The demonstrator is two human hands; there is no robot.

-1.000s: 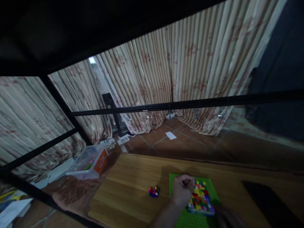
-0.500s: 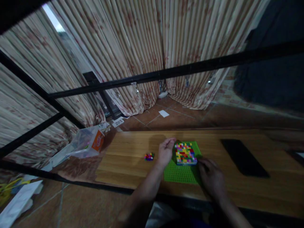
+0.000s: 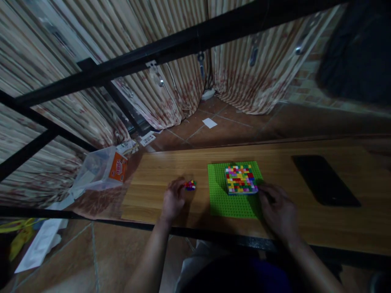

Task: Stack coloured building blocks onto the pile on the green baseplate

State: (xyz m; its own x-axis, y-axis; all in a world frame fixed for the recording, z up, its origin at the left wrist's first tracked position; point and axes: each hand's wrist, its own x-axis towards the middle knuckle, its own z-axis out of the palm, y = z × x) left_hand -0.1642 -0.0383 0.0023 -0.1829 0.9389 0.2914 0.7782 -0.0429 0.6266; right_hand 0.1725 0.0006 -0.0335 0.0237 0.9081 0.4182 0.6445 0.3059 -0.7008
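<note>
A flat block of many-coloured building bricks (image 3: 241, 180) sits on the upper right part of a green studded baseplate (image 3: 218, 201). My right hand (image 3: 277, 209) is at the block's near right corner, fingers curled and fingertips against it. Further left on the table, a small heap of loose bricks (image 3: 191, 185) lies apart from the plate. My left hand (image 3: 174, 198) reaches the heap's left edge with thumb and fingers drawn together. A bit of red shows by those fingertips, too small to tell whether it is gripped.
A black flat panel (image 3: 325, 181) lies on the wooden table (image 3: 161, 167) to the right. Beyond the left edge, a clear plastic bag (image 3: 97, 169) with an orange label rests on the floor. A black metal bar (image 3: 183, 44) crosses in front of the curtains.
My left hand has moved left, from beside the brick block to the loose heap. My right hand stays at the block's corner. The camera view has tilted and shifted.
</note>
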